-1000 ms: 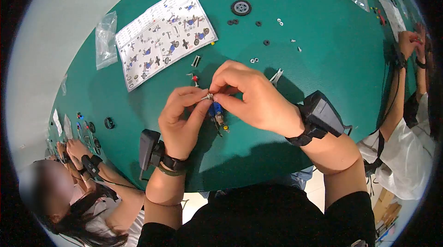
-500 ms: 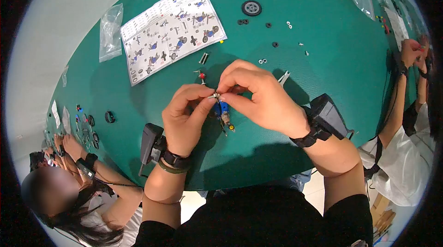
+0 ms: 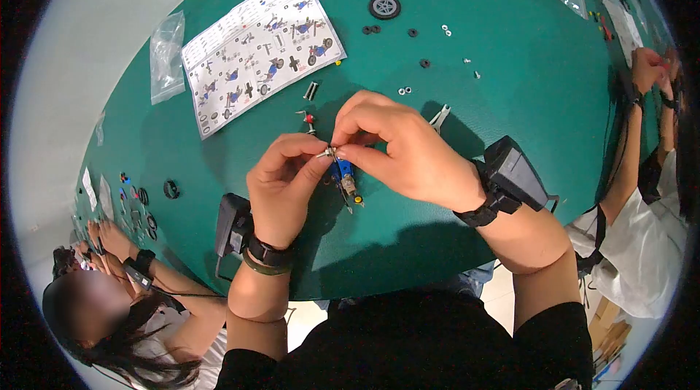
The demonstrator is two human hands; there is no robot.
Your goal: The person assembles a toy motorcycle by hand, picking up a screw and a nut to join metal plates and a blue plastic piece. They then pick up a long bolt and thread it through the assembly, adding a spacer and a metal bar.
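Observation:
My left hand (image 3: 283, 187) pinches a small silvery metal part (image 3: 327, 152) between thumb and index finger. From the right, my right hand (image 3: 402, 148) meets it, its thumb and fingertips closed at the same metal part. Just below the fingertips is a small blue model (image 3: 345, 170) with a yellow piece at its lower end; it appears joined to the metal part, though the fingers hide the joint. A small assembly with a red piece (image 3: 310, 119) lies just above my fingertips.
An instruction sheet (image 3: 264, 51) and a plastic bag (image 3: 168, 57) lie at the upper left. Two wheels (image 3: 384, 6) are at the top, above black rings, nuts and screws (image 3: 477, 75). A light tool (image 3: 440, 117) lies behind my right hand. Other people work at both sides.
The view has shifted slightly, so the sheet, wheels and small parts appear further left and mostly higher. Both hands keep their pinch, with the blue model still below them.

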